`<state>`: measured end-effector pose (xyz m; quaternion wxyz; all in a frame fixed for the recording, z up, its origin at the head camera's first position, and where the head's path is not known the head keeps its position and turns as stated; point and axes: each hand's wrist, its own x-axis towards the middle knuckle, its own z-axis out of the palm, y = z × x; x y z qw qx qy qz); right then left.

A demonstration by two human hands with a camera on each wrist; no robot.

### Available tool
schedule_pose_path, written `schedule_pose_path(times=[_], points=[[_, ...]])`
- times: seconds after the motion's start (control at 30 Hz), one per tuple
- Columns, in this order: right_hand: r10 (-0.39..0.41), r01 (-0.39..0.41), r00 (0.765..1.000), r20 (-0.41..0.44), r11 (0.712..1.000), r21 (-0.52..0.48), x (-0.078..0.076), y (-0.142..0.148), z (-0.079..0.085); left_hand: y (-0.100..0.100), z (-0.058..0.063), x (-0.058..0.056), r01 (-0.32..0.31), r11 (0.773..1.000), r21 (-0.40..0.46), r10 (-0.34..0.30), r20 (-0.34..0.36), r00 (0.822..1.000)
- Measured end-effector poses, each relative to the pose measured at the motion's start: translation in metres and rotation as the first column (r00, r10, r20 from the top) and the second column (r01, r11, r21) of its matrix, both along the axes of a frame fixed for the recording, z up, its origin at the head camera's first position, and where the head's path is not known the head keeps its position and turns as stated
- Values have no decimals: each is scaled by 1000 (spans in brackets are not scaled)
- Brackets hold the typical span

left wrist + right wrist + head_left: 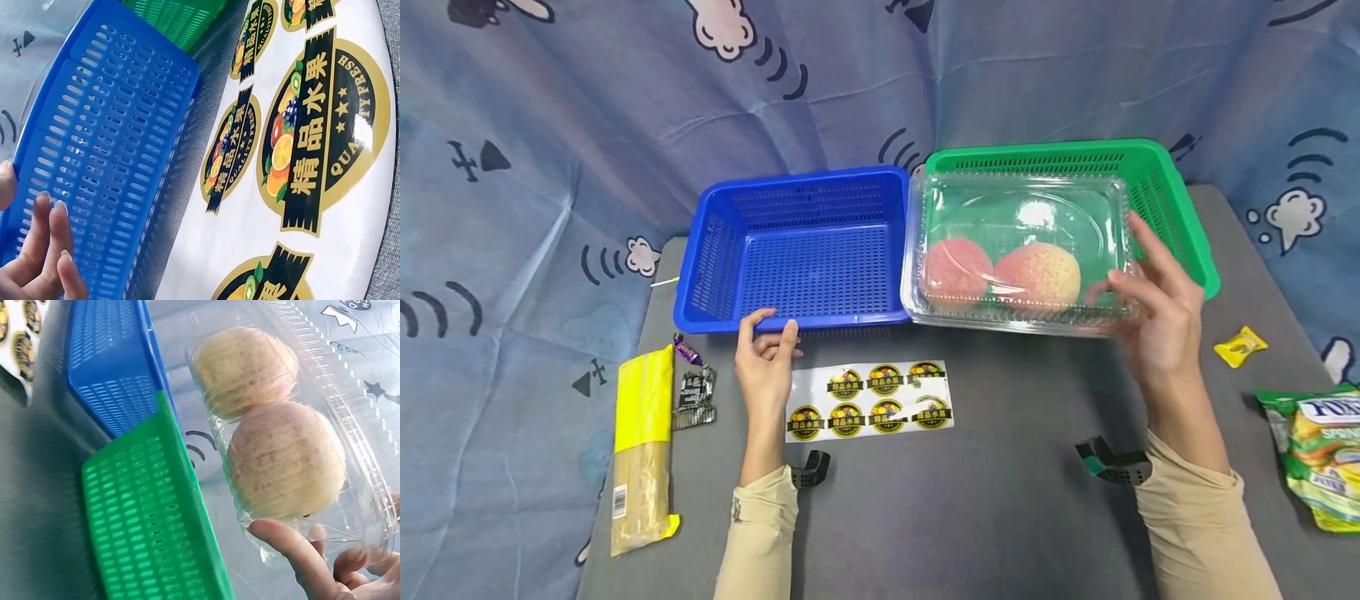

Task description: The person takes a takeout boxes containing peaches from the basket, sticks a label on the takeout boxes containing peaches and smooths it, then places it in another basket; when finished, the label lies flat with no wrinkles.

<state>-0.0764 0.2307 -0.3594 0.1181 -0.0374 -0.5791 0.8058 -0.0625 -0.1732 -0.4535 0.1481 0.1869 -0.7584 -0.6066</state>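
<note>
My right hand (pixel 1172 321) grips the right end of a clear plastic clamshell box (pixel 1108 250), holding it tilted over the green basket (pixel 1187 225). Two peaches (pixel 284 459) lie inside the box; in the right wrist view my thumb presses against its near edge. The box's left end overlaps the right rim of the blue basket (pixel 790 325). At that basket's front rim, my left hand (pixel 763 367) holds on with thumb and index finger, the other fingers curled by the outer wall. Just right of this hand lies a sheet of round fruit stickers (pixel 868 402).
Left on the grey table are a yellow-topped noodle pack (pixel 643 450), a purple candy (pixel 688 350) and a black wrapper (pixel 695 398). On the right are a yellow candy (pixel 1241 346) and a green snack bag (pixel 1318 458). A patterned curtain (pixel 850 83) hangs behind the baskets.
</note>
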Motion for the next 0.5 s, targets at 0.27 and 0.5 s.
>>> schedule_pose_path(times=[0.27, 0.5], points=[[-26, 15, 996, -88, 993, -116, 40, 18, -16, 1, 2, -1, -2, 1000, 2, 2, 4, 1000], [-35, -13, 978, -206, 974, -226, 67, 32, -34, 3, 4, 1, 4, 1000, 20, -4, 10, 1000]])
